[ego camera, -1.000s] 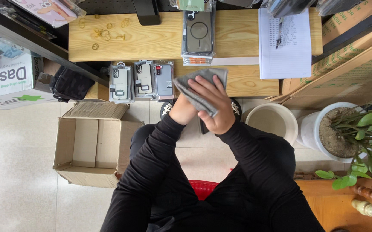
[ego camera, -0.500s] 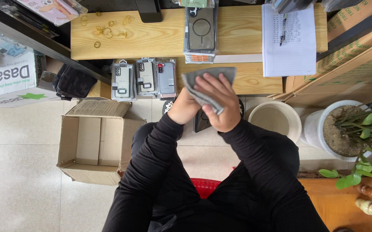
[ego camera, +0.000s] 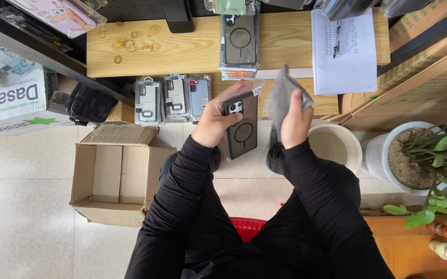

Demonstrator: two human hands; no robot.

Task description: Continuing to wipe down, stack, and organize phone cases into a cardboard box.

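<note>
Phone case (ego camera: 243, 132) sits gripped in your left hand (ego camera: 214, 121), while your right hand (ego camera: 296, 120) clutches the grey cloth (ego camera: 280, 97) beside it.

Both arms in black long sleeves, reaching forward from body, elbows bent, forearms running roughly parallel and slightly apart. Left hand (ego camera: 214, 120) raised, palm turned inward, fingers curled and closed in grip, thumb across top. Right hand (ego camera: 296, 118) level with left, near it but not touching, fingers pinched shut, back of hand toward camera. Wrists bare beyond cuffs. Knees bent below forearms, person seated.
</note>
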